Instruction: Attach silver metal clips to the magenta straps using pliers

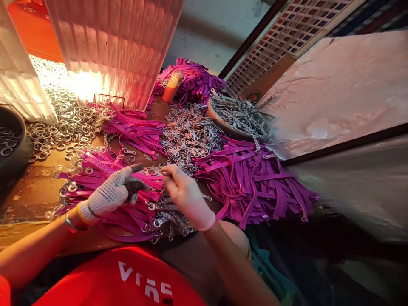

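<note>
1. Left hand, in a knit glove, curled with fingers pinched over the straps at lower centre of the frame.
2. Right hand, fingers closed, pinching a small clip; blurred.
3. The straps' long axes run left to right beneath both hands; the clips are heaped just above, nearer the right hand.

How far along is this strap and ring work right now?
Looks done: a pile of ringed straps lies under the hands. In hand: the gloved left hand and right hand meet over one strap. Seemingly left: bare purple straps, loose metal clips and loose rings.
</note>
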The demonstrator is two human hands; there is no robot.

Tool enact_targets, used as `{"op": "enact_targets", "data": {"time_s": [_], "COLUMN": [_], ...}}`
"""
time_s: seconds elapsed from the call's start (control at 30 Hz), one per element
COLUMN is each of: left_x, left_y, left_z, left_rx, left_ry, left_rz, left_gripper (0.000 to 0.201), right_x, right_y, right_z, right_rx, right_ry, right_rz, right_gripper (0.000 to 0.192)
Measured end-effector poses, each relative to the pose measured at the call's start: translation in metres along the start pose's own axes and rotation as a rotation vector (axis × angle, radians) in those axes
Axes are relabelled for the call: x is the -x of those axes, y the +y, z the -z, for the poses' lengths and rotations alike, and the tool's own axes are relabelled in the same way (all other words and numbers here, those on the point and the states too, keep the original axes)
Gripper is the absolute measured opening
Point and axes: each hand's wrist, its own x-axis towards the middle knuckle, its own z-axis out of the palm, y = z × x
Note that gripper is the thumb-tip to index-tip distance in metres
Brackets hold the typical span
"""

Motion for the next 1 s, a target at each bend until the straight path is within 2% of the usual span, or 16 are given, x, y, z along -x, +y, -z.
{"op": "enact_targets", "data": {"time_s": [0.07, 0.13, 0.2, 0.3, 0.37, 0.47, 0.53, 0.63, 0.7, 0.77, 0.83, 0.9, 0.97, 1.0], "left_x": [0.000, -0.001, -0.002, -0.003, -0.004, -0.007, -0.011, -0.021, -0.032, -0.051, -0.081, -0.119, -0.158, -0.175], "left_y": [-0.001, 0.000, 0.000, -0.001, -0.002, 0.000, 0.004, 0.013, 0.019, 0.023, 0.024, 0.022, 0.016, 0.012], "left_z": [-0.002, -0.001, 0.000, 0.002, 0.001, -0.007, -0.013, -0.022, -0.025, -0.026, -0.021, -0.012, -0.001, 0.002], "left_rx": [-0.085, -0.145, -0.149, -0.163, -0.203, -0.181, -0.051, 0.143, 0.182, 0.132, -0.065, -0.429, -0.897, -0.962], "left_ry": [-0.006, -0.014, -0.073, -0.161, -0.086, 0.075, 0.067, 0.062, 0.117, 0.091, -0.028, -0.133, -0.069, -0.039], "left_rz": [-0.043, -0.053, -0.051, -0.035, -0.055, -0.090, -0.044, 0.084, 0.088, 0.030, -0.013, -0.037, -0.112, -0.110], "left_gripper": [0.072, 0.073, 0.068, 0.055, 0.053, 0.055, 0.050, 0.042, 0.040, 0.040, 0.036, 0.027, 0.014, 0.007], "right_x": [-0.002, -0.004, -0.005, -0.005, -0.004, -0.001, 0.002, 0.004, 0.002, -0.002, -0.007, -0.010, -0.010, -0.010], "right_y": [-0.024, -0.037, -0.042, -0.041, -0.039, -0.037, -0.036, -0.037, -0.036, -0.030, -0.020, -0.008, 0.005, 0.011], "right_z": [-0.009, -0.016, -0.020, -0.025, -0.027, -0.030, -0.031, -0.034, -0.034, -0.029, -0.021, -0.009, 0.002, 0.008], "right_rx": [0.030, 0.091, 0.197, 0.459, 0.610, 0.661, 0.633, 0.499, 0.240, -0.085, -0.288, -0.381, -0.518, -0.608], "right_ry": [-0.114, -0.199, -0.226, -0.199, -0.169, -0.107, -0.066, 0.000, 0.015, -0.033, -0.033, 0.100, 0.272, 0.327], "right_rz": [0.092, 0.139, 0.140, 0.124, 0.132, 0.134, 0.118, 0.032, -0.099, -0.231, -0.314, -0.362, -0.419, -0.447], "right_gripper": [0.030, 0.030, 0.028, 0.023, 0.022, 0.025, 0.027, 0.028, 0.029, 0.026, 0.026, 0.027, 0.027, 0.028]}}
